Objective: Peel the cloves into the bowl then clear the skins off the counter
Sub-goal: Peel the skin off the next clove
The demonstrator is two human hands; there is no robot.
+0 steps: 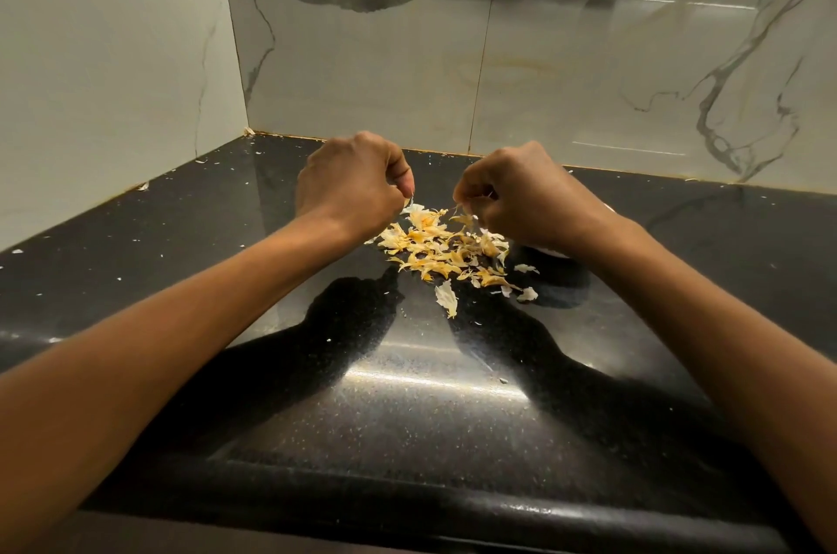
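Skins (441, 252) were piled on the worktop (407, 399).
Left hand (351, 186) and right hand (527, 198) each pinched skins in curled fingers (400, 171).

Warm, fairly dim light comes from overhead. The glossy black counter (281, 454) shows a bright streak of glare near the middle, with 2 dark forearm shadows spreading either side of it. Pale reflected strips mark the marble wall (589, 69) at far right. Wide-angle distortion bows the near counter edge. Focus stays sharp, slightly softer at the corners.
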